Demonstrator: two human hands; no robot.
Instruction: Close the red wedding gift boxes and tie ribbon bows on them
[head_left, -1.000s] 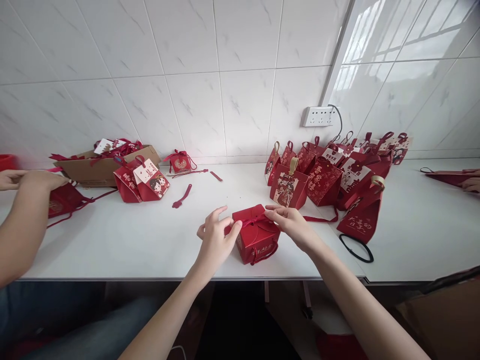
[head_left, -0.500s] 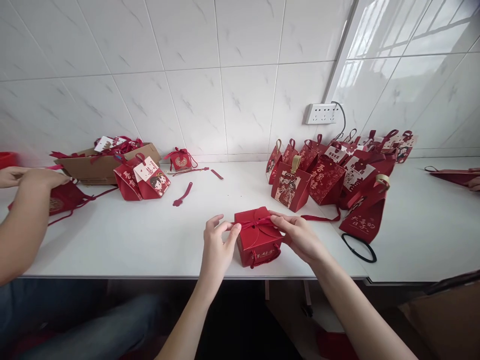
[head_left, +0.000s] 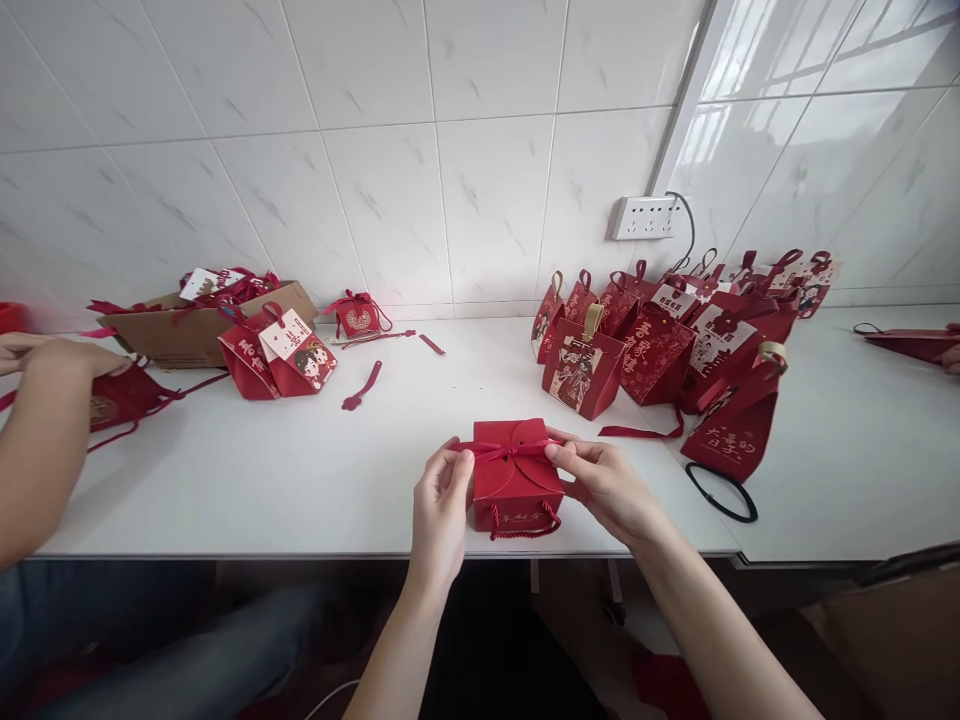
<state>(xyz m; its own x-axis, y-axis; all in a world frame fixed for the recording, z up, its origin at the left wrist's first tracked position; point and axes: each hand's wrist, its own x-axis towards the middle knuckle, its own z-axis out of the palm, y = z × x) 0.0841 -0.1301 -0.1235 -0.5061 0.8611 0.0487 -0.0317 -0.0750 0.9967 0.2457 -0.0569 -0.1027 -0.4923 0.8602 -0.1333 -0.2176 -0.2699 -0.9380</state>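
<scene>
A red gift box (head_left: 517,483) with overlapping rounded top flaps stands near the table's front edge. A red ribbon (head_left: 499,452) runs across its top, knotted at the middle. Thumb and fingers of my left hand (head_left: 442,500) pinch the ribbon's left end beside the box. At the other side my right hand (head_left: 600,480) pinches the ribbon's right end, its fingers against the box's right side. Twisted red cord handles (head_left: 525,533) hang over the front face.
Several finished red boxes (head_left: 652,350) crowd the right back, near a black ring (head_left: 721,492). A cardboard box (head_left: 180,335) of ribbons stands at the left back. A co-worker's arm (head_left: 49,440) works on a red pouch (head_left: 124,395) at left; another person's hand (head_left: 952,350) shows at far right.
The gift box has turned slightly so its front faces me more squarely. My left fingers have closed in on the ribbon; both hands stay at the box's sides.
</scene>
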